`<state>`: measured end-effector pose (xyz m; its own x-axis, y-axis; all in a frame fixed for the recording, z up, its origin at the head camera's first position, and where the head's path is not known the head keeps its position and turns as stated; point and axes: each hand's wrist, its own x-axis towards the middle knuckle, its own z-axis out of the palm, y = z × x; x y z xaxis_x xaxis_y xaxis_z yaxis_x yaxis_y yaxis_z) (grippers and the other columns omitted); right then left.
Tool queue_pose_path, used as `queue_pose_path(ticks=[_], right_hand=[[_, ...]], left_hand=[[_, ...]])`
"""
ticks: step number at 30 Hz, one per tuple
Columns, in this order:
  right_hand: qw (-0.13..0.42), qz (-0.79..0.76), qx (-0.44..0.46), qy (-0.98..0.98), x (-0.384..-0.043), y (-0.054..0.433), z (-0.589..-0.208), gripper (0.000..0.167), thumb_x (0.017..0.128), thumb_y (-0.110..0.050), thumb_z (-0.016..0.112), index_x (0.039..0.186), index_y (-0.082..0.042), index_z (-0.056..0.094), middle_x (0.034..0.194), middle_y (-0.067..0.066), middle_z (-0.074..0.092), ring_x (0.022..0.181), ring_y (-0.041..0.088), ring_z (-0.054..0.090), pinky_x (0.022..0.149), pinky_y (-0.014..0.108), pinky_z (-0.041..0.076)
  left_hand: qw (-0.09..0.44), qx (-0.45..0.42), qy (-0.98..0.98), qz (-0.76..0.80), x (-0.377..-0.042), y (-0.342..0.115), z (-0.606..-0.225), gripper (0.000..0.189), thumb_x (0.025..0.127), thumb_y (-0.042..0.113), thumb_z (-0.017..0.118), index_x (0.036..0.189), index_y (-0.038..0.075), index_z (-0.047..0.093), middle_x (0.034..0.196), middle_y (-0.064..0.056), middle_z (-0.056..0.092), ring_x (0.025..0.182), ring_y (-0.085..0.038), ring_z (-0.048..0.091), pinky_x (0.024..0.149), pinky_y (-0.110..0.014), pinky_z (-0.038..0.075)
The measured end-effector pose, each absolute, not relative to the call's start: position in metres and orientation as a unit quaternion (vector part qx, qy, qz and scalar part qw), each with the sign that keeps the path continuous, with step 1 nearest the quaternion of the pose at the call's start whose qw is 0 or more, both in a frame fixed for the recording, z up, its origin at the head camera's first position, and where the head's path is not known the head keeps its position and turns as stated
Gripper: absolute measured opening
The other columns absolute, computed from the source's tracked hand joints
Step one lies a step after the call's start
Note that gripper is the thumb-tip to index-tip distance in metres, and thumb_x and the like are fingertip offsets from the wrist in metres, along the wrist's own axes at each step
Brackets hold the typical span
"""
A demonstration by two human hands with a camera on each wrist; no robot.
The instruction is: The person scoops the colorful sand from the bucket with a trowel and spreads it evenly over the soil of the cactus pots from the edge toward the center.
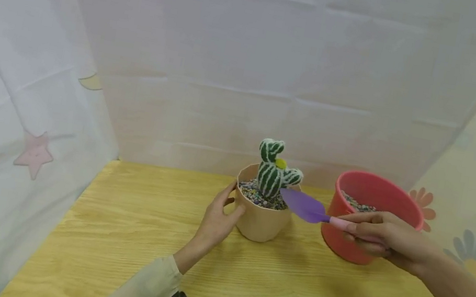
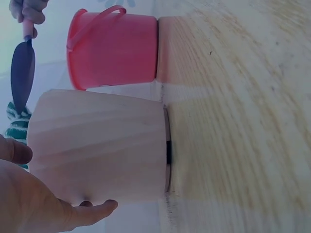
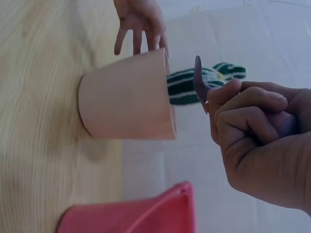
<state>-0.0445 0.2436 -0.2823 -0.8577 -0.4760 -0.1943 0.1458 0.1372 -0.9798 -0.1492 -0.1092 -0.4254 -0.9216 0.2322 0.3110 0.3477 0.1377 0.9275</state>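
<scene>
A beige flowerpot [image 1: 260, 225] stands on the table, holding multicoloured pebbles [image 1: 253, 191] and a green-and-white knitted cactus [image 1: 269, 179] with a yellow flower. My left hand [image 1: 217, 219] rests against the pot's left side near the rim; its spread fingers show in the right wrist view. My right hand [image 3: 265, 114] is curled round the pink handle of a small purple trowel [image 1: 304, 206]. The trowel's blade hangs over the pot's right rim, close beside the cactus. Whether the blade carries any pebbles cannot be made out in these views.
Right of the pot stands a red bucket [image 1: 345, 241] with similar pebbles inside and a handle at its side. Both containers sit near the back of the wooden table [image 1: 145, 238]. Pale printed cloth [image 1: 252, 66] hangs behind and at both sides.
</scene>
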Motion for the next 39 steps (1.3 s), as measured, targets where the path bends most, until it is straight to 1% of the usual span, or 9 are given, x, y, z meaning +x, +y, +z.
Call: queue_pose_path(ticks=[5,9,15,19,21,22,27,34,39], right_hand=[[0.231,-0.623,-0.15,0.732,-0.043,0.258,-0.273,0.036,0.109,-0.005,0.044,0.14,0.005,0.058,0.068,0.001,0.04,0.051,0.017,0.019,0.05,0.036,0.02],[0.216,-0.603,-0.165,0.75,-0.045,0.267,-0.268,0.036,0.11,-0.005,0.041,0.141,0.008,0.055,0.067,0.003,0.027,0.052,0.016,0.021,0.051,0.039,0.022],[0.199,-0.662,-0.171,0.702,-0.045,0.28,-0.272,0.039,0.11,0.0,0.035,0.141,0.001,0.059,0.082,-0.006,0.06,0.052,0.02,0.016,0.052,0.037,0.018],[0.174,-0.677,-0.151,0.699,-0.046,0.289,-0.272,0.041,0.112,-0.006,0.033,0.131,-0.005,0.069,0.069,-0.004,0.05,0.051,0.021,0.013,0.051,0.036,0.017],[0.16,-0.677,-0.122,0.708,-0.045,0.294,-0.273,0.04,0.113,-0.01,0.034,0.123,-0.006,0.072,0.066,0.001,0.043,0.052,0.023,0.013,0.052,0.038,0.016],[0.151,-0.67,-0.106,0.719,-0.043,0.296,-0.273,0.04,0.113,-0.012,0.035,0.128,-0.01,0.072,0.064,0.005,0.034,0.052,0.024,0.013,0.052,0.039,0.016],[0.088,-0.61,-0.004,0.788,-0.038,0.309,-0.274,0.032,0.111,-0.025,0.044,0.127,-0.02,0.072,0.073,0.003,0.05,0.056,0.028,0.016,0.055,0.043,0.019],[0.058,-0.483,0.056,0.872,-0.032,0.321,-0.278,0.064,0.109,-0.037,0.047,0.149,0.011,0.038,0.066,0.0,0.039,0.054,0.023,0.024,0.051,0.041,0.03],[0.052,-0.375,0.048,0.924,-0.029,0.319,-0.287,0.059,0.109,-0.035,0.048,0.141,0.014,0.049,0.063,-0.001,0.044,0.053,0.013,0.036,0.05,0.034,0.037]], left_hand=[[0.084,-0.188,-0.758,-0.619,-0.147,-0.116,-0.414,0.061,0.101,0.024,0.061,0.158,0.019,0.039,0.157,0.0,0.039,0.136,-0.033,0.044,0.101,-0.064,0.041],[0.119,-0.197,-0.757,-0.611,-0.143,-0.121,-0.404,0.055,0.101,0.018,0.061,0.154,0.02,0.046,0.152,-0.004,0.045,0.134,-0.031,0.046,0.099,-0.062,0.044],[0.149,-0.227,-0.749,-0.604,-0.128,-0.128,-0.394,0.048,0.101,0.009,0.06,0.148,0.018,0.053,0.139,-0.004,0.054,0.125,-0.033,0.053,0.091,-0.054,0.052],[0.158,-0.256,-0.742,-0.599,-0.118,-0.129,-0.386,0.044,0.101,0.005,0.06,0.143,0.015,0.058,0.133,-0.006,0.059,0.118,-0.035,0.057,0.088,-0.048,0.053],[0.151,-0.268,-0.739,-0.599,-0.111,-0.129,-0.383,0.04,0.1,0.004,0.061,0.14,0.013,0.061,0.128,-0.006,0.061,0.114,-0.034,0.059,0.087,-0.046,0.053],[0.144,-0.275,-0.736,-0.601,-0.107,-0.128,-0.382,0.039,0.1,0.003,0.061,0.138,0.011,0.062,0.126,-0.006,0.063,0.113,-0.033,0.06,0.086,-0.046,0.053],[0.095,-0.314,-0.719,-0.612,-0.087,-0.115,-0.376,0.034,0.102,0.005,0.059,0.134,0.012,0.064,0.124,-0.004,0.064,0.109,-0.025,0.062,0.087,-0.046,0.053],[0.017,-0.366,-0.696,-0.617,-0.069,-0.071,-0.368,0.035,0.103,0.015,0.056,0.138,0.018,0.061,0.127,-0.001,0.065,0.11,-0.02,0.064,0.092,-0.037,0.052],[-0.025,-0.334,-0.712,-0.618,-0.06,-0.033,-0.37,0.042,0.101,0.023,0.058,0.143,0.024,0.057,0.129,0.008,0.061,0.11,-0.014,0.062,0.092,-0.033,0.05]])
